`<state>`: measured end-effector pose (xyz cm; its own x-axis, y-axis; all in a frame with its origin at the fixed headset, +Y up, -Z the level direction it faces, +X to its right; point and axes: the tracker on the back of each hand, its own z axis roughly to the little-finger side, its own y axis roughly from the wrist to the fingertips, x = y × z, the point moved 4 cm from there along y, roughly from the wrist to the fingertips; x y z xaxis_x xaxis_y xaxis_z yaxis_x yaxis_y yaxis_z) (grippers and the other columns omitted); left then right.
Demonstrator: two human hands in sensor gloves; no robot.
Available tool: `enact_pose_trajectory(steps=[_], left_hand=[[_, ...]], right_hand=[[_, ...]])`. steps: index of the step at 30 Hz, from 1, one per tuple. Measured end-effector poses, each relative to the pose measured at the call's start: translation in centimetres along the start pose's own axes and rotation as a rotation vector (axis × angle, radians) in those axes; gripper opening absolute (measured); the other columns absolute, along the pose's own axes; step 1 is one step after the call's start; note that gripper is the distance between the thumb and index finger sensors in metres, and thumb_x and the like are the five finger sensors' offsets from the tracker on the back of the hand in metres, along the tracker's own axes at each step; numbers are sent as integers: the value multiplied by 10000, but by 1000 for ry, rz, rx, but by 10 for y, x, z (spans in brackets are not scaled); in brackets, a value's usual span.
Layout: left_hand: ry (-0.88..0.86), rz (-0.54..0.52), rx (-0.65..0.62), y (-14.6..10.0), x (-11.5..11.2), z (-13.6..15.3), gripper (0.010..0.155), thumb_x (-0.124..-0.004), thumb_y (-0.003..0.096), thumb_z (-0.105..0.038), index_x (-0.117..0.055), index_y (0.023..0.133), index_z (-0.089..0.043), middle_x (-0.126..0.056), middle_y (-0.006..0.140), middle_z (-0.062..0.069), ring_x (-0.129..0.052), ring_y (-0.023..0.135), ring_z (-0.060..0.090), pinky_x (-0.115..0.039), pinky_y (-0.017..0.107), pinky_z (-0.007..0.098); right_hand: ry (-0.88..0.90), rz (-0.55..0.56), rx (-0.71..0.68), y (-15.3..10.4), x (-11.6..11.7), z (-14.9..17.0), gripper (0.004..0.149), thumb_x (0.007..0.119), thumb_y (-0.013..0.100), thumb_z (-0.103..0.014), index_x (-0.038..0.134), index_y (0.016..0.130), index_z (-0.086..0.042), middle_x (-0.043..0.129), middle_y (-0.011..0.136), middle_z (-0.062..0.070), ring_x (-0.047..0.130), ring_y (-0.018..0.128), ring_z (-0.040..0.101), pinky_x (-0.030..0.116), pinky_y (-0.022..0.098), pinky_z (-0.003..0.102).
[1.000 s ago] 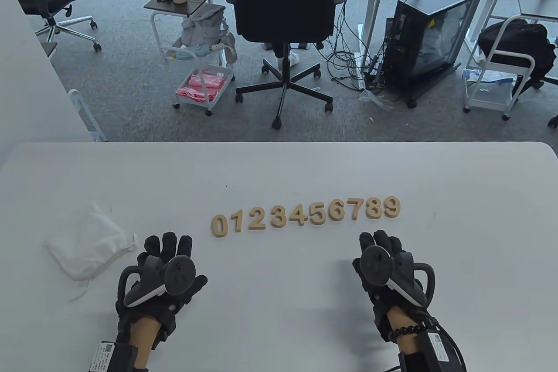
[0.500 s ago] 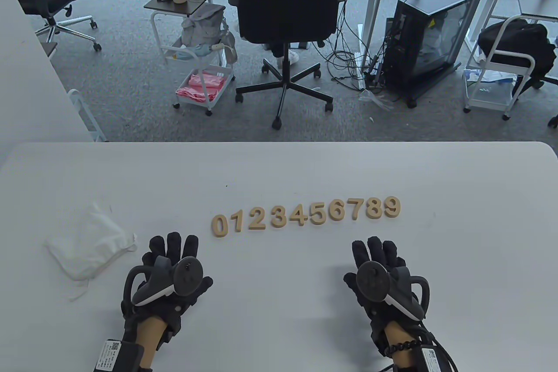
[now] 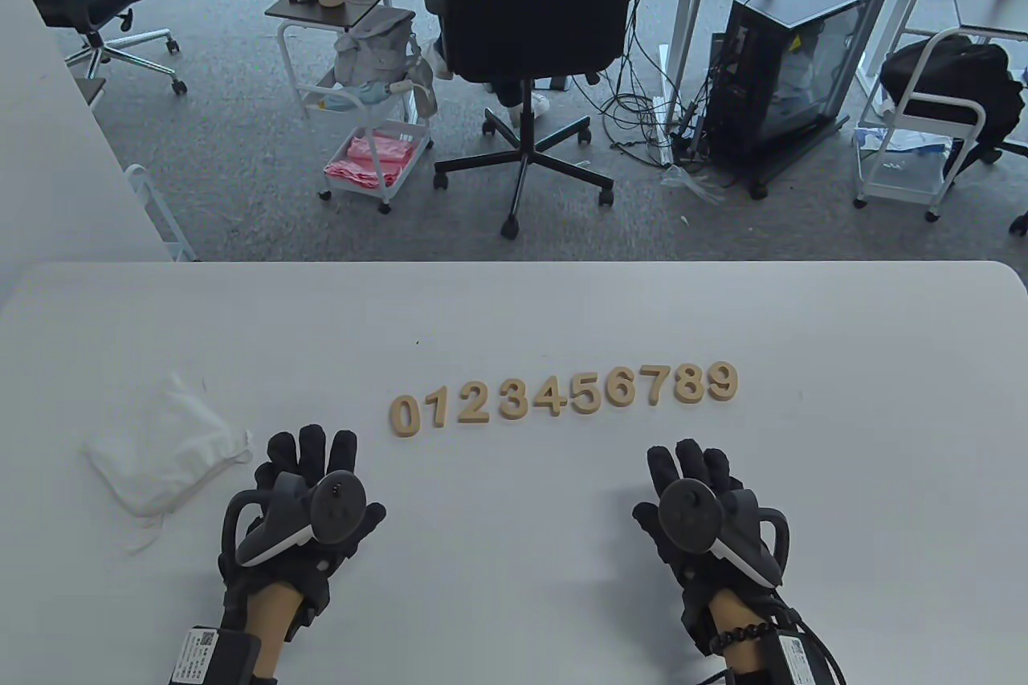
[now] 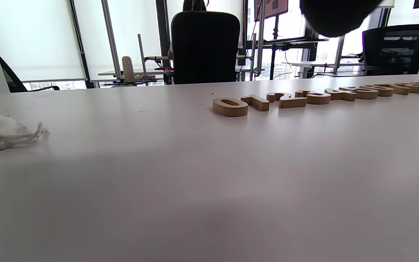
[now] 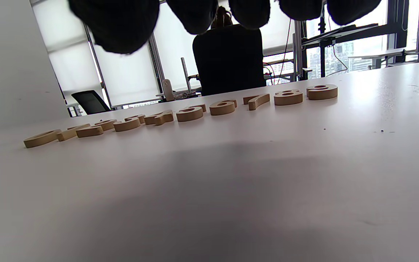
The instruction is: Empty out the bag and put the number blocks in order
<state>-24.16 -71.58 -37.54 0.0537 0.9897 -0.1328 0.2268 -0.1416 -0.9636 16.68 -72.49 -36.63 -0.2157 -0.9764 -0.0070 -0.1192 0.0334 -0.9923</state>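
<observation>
Wooden number blocks [image 3: 564,398] in order, apart beyond both hands' spread, empty fingers [image 3: 309,450]; bag [image 3: 157,456] leftward.

Matt, smooth white table [image 3: 514,315]. Pale unfinished wood number blocks [image 3: 562,396], smooth-faced. Crumpled white cloth bag [image 3: 161,452] with cord. Black knitted-looking fabric gloves on left hand [image 3: 301,508] and right hand [image 3: 703,512]; dark matt plastic trackers [image 3: 333,508].
</observation>
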Motion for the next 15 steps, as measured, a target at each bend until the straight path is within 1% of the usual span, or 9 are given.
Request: enact_pose_trajectory(steps=[15], left_hand=[[3,-13,26,-2,1,7,912,-627,551,-585,-224,1159,-37,-174,1122,420,-264,953,785,-399,656,824]], right_hand=[[14,7,-38,3,2,-4,699,719,530,-434,477,1118,-144,377,1166,262,409,1020,601,485,717,726]])
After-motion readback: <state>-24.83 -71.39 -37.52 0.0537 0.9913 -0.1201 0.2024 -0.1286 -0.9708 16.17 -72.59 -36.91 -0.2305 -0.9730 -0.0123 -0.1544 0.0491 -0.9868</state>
